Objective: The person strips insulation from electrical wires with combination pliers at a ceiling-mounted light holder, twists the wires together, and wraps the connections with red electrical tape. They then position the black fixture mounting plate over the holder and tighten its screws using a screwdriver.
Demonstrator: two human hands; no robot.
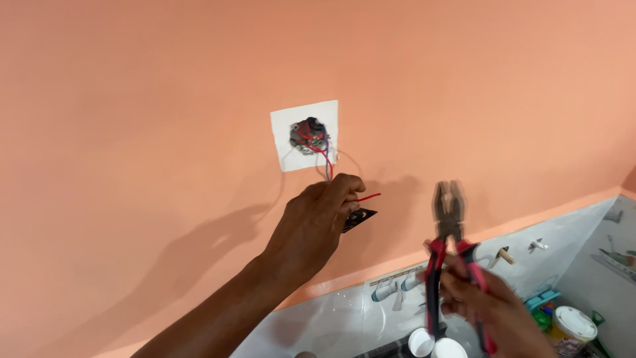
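Wall (132, 99): salmon-orange, fills most of our view; shadows of our arm fall on it at left.
Counter (344, 318): pale patterned surface at near right, under the wall; its near edge is cut off by the frame.
Left hand (317, 222): closed around a small black part (361, 218), pinching a red wire (368, 197) that sticks out to the right, just below the box.
Right hand (483, 308): gripping the red-and-black handles of the pliers (448, 212); nose up, well apart from the wires, blurred, so we cannot tell how the jaws stand.
Wall box (307, 135): white square plate with an open round hole, red and blue wires (326, 159) hanging out towards our left hand.
Step in hand: we judge wiring work at the open box, with a wire held ready and the pliers not yet applied.
Next move calls for: bringing the plier nose to the red wire's free end while our left hand holds steady.
Small items: white-lidded tub (571, 325) far right, two white caps (434, 345) at the bottom edge.
Hard to make out: the black part, mostly hidden in our fist; the terminals inside the hole.
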